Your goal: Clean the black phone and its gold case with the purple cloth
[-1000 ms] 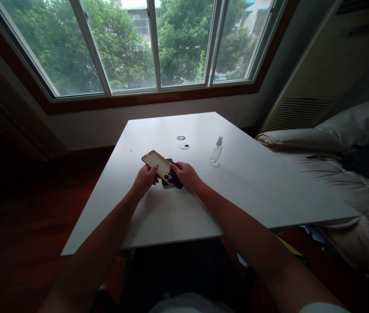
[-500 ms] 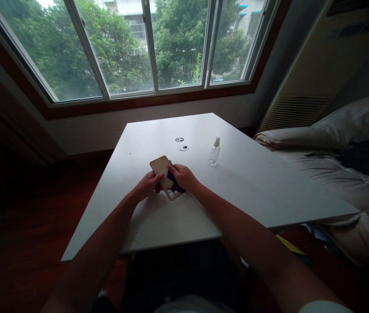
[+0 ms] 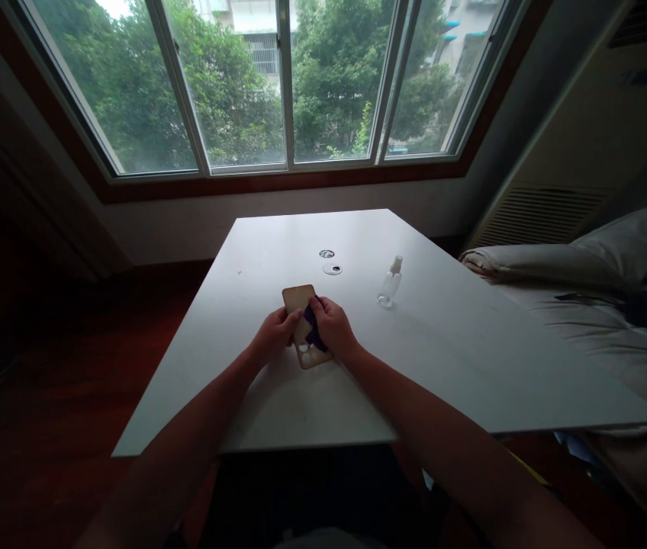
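Observation:
A yellowed phone case [image 3: 299,296] with camera cut-outs at its near end is held above the near half of the white table. My left hand [image 3: 272,334] grips its left edge, thumb lying on the flat face. Closed around a dark purple cloth [image 3: 314,332], my right hand [image 3: 335,326] presses it against the right side of the case. Part of the cloth and the fingertips beneath the case are hidden.
On the white table [image 3: 449,366], a clear spray bottle [image 3: 391,284] stands right of my hands. Two small round stickers or discs [image 3: 332,269] lie beyond the case. A window [image 3: 286,91] is behind the table; bedding [image 3: 535,267] lies to the right.
The phone case has turned more upright in view, and my right hand with the cloth has shifted slightly along its right side. The whole view has also tilted a little.

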`<state>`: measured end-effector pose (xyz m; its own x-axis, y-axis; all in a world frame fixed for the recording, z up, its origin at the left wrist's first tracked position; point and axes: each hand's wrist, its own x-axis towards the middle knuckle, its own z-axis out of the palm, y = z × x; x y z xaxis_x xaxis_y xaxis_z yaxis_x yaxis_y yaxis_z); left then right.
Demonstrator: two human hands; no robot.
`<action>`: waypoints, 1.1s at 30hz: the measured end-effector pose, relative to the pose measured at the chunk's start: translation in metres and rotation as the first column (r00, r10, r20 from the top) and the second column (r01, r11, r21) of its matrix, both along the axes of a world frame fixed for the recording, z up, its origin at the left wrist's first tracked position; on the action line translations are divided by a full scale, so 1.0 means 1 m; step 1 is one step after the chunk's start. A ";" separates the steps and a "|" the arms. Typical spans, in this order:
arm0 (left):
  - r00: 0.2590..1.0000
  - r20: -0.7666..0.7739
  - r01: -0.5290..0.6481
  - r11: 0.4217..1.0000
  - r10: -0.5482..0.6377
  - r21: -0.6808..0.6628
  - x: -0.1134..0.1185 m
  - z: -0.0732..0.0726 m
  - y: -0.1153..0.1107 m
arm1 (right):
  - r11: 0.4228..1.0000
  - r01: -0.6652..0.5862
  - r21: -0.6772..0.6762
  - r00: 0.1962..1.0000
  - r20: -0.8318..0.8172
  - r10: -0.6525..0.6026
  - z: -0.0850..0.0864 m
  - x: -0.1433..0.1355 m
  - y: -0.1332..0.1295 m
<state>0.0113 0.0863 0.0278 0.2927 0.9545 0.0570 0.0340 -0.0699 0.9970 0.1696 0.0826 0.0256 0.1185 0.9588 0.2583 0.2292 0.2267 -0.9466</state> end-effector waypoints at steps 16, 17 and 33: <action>0.992 0.019 -0.127 0.987 0.126 0.101 0.005 0.011 -0.013 | 0.997 0.041 -0.062 0.992 -0.120 -0.048 0.005 -0.010 -0.009; 0.993 0.007 -0.122 0.985 0.122 0.120 0.004 0.011 -0.013 | 0.997 0.042 -0.058 0.991 -0.121 -0.049 0.005 -0.010 -0.009; 0.677 -0.532 -0.253 0.839 0.509 0.481 -0.086 0.064 0.003 | 0.994 0.104 -0.029 0.991 -0.080 -0.106 0.006 -0.002 -0.005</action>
<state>-0.0748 0.0894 0.0918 -0.0041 0.9392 0.3433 0.7301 -0.2318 0.6429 0.1671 0.0778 0.0317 0.2387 0.9458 0.2201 0.1723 0.1818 -0.9681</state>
